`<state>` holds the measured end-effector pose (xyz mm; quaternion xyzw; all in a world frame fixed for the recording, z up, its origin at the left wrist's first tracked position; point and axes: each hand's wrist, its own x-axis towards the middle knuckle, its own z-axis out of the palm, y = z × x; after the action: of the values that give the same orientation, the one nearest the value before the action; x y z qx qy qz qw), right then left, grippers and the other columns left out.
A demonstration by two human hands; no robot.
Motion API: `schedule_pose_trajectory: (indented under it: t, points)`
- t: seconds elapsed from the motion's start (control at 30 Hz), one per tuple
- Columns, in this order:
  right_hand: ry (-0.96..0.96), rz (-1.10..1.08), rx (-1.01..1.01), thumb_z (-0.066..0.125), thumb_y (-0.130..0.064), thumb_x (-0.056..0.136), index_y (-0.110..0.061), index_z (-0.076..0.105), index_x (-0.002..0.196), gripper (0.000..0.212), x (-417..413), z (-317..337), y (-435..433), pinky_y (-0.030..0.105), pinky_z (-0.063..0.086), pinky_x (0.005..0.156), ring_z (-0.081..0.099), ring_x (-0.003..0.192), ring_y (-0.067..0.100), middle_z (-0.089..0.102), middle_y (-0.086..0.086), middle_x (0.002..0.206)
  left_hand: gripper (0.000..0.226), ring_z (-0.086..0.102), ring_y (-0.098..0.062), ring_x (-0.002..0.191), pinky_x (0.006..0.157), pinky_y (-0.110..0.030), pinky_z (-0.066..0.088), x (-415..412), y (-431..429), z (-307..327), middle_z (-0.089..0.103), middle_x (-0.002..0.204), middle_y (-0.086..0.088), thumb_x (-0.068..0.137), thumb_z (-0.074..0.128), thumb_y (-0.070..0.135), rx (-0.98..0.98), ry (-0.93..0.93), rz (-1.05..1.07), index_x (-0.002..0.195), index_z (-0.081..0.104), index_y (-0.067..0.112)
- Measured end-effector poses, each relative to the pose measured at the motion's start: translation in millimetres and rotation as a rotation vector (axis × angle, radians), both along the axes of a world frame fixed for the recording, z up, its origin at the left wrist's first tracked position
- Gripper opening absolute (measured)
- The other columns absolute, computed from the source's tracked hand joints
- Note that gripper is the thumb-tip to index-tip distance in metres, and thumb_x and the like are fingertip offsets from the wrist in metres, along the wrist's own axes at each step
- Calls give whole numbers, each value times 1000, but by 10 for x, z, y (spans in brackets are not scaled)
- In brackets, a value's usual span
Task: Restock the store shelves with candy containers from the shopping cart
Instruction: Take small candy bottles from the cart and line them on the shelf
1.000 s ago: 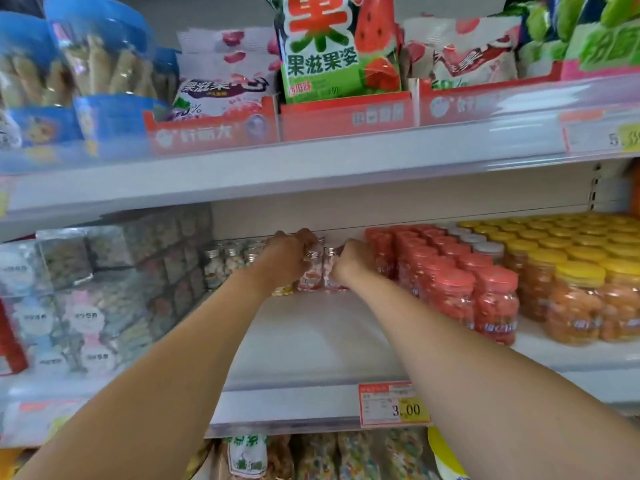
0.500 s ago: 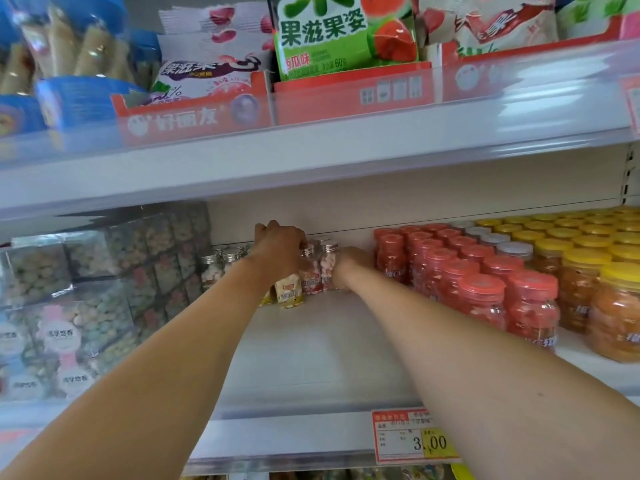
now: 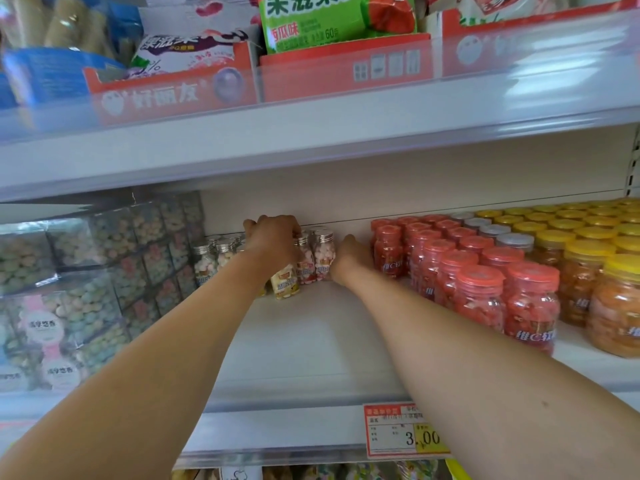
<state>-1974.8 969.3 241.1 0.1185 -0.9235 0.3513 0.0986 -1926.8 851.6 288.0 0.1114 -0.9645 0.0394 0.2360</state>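
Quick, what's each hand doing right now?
Left hand: curled over the small candy bottles, gripping them.
Right hand: beside those bottles; fingers hidden, cannot tell.

"好丽友" on the red display box [image 3: 166,95], "60" on the green bag [image 3: 311,26], "3.00" on the price tag [image 3: 405,431]

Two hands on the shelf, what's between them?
Two small clear silver-capped bottles of pink-and-white candy stand between the left hand and right hand, in the head view.

A shop: stocked shelves [image 3: 311,341], price tag [image 3: 405,432] reading 3.00.
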Motion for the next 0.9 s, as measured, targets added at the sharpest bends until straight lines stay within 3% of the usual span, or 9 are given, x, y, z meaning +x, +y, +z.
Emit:
schedule_pose_trajectory:
  t: [0.27, 0.5, 0.6, 0.67, 0.73, 0.8, 0.9]
  points:
    - [-8, 14, -17, 51, -7, 92, -3, 45, 127, 35, 40, -13, 11, 33, 44, 93, 51, 122, 32, 53, 16, 131, 43, 50, -22, 114, 93, -35, 25, 31, -7, -23, 63, 117, 2, 82, 64, 24, -6, 11, 13, 124, 54, 25]
    - [-21, -19, -41, 54, -7, 93, -1, 39, 134, 44, 86, 37, 35, 32, 45, 91, 52, 122, 30, 52, 16, 134, 67, 47, -24, 120, 96, -36, 28, 145, -23, 3, 56, 127, -1, 76, 72, 45, 19, 46, -25, 134, 45, 22]
    - [-103, 102, 19, 72, -14, 82, -7, 62, 111, 31, 166, 135, 45, 24, 49, 68, 66, 94, 25, 66, 14, 115, 73, 48, -24, 118, 96, -36, 33, 372, -104, -6, 54, 127, -2, 69, 75, 54, 97, 128, -77, 130, 49, 23]
    - [-174, 254, 30, 85, -22, 69, -10, 63, 98, 37, 239, 135, -12, 23, 50, 52, 65, 65, 20, 69, 10, 97, 71, 51, -25, 111, 91, -35, 41, 547, -205, -71, 54, 121, -4, 66, 78, 53, 169, 189, -72, 123, 55, 19]
    - [-154, 327, 62, 86, -34, 66, -11, 62, 98, 46, 296, 98, -92, 23, 50, 47, 59, 53, 15, 65, 6, 84, 63, 55, -25, 101, 80, -32, 44, 714, -319, -178, 56, 113, -8, 66, 81, 45, 285, 217, -11, 113, 57, 11]
    - [-58, 361, 112, 81, -44, 68, -14, 61, 105, 52, 334, 54, -153, 19, 44, 49, 60, 61, 18, 66, 6, 89, 49, 58, -28, 94, 69, -29, 41, 835, -403, -268, 62, 106, -12, 71, 81, 38, 378, 168, 102, 101, 58, 7]
    - [57, 387, 144, 76, -49, 72, -17, 54, 130, 70, 323, -26, -255, 22, 42, 75, 59, 106, 25, 61, 9, 125, 42, 63, -32, 94, 67, -34, 46, 870, -454, -325, 65, 101, -20, 77, 76, 37, 426, 71, 191, 98, 62, 3]
